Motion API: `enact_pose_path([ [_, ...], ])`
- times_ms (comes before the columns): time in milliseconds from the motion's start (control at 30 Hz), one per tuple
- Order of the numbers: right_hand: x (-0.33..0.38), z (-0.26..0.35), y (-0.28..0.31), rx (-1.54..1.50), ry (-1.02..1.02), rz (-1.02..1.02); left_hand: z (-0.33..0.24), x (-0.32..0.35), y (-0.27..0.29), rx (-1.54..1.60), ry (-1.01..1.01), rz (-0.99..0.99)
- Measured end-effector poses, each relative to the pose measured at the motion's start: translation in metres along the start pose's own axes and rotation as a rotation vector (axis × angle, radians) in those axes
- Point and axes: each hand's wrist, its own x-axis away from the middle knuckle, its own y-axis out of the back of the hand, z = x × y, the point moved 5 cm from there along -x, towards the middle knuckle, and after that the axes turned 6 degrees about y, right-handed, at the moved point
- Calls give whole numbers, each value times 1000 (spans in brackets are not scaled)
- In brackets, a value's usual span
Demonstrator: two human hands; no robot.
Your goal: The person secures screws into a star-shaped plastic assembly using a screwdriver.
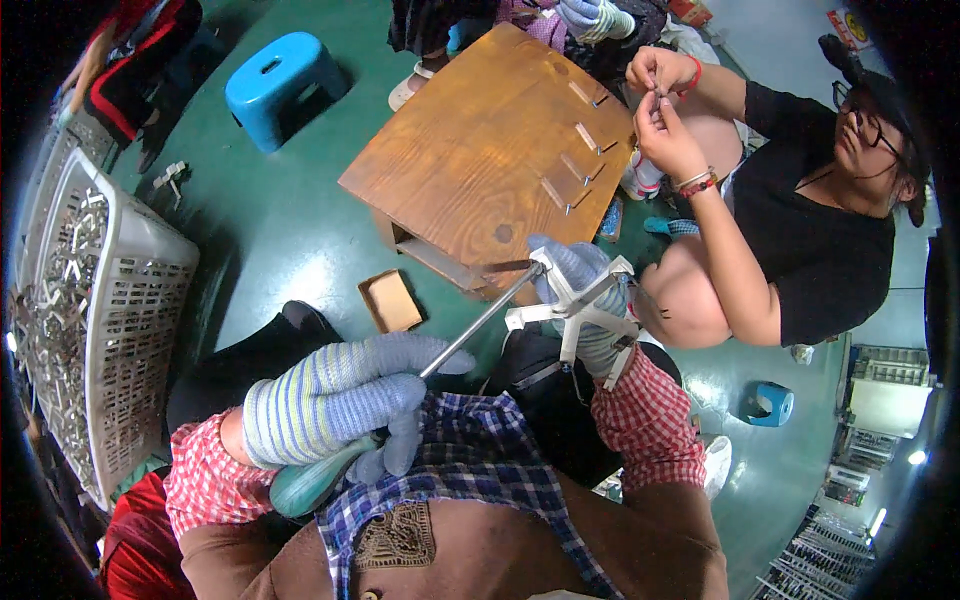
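Observation:
My left hand (335,400), in a striped knit glove, is closed around a screwdriver (480,326) with a long metal shaft and a teal handle that shows below the palm. Its tip reaches one arm of a white star-shaped bracket (570,303); whether it sits in a screw is too small to tell. Gripping that bracket from behind is my gloved right hand (590,270), its fingers partly hidden by the white arms. A blue checked apron (470,450) covers my lap beneath both hands.
Ahead stands a wooden table (470,130) with several screws (585,180) laid along its right side. A small cardboard box (391,301) lies on the floor. Left is a white basket (140,300) full of small parts. A co-worker (810,200) sits close right, pinching something small. Blue stools (275,85) stand around.

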Motion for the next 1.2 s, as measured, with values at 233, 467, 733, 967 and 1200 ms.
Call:
enact_pose_path([
  [233, 0, -3, 3, 97, 7, -49, 2, 0, -3, -103, 4, 7],
  [467, 8, -12, 3, -144, -3, -81, 4, -1, -2, -115, 21, 6],
  [733, 4, -11, 2, -77, 23, -68, 6, -1, -2, -120, -17, 4],
  [967, -6, 1, 12, -29, 3, -109, 11, -2, 3, -268, 25, -92],
  [1200, -4, -11, 15, 27, 104, -31, 8, -3, 4, -364, 51, -128],
])
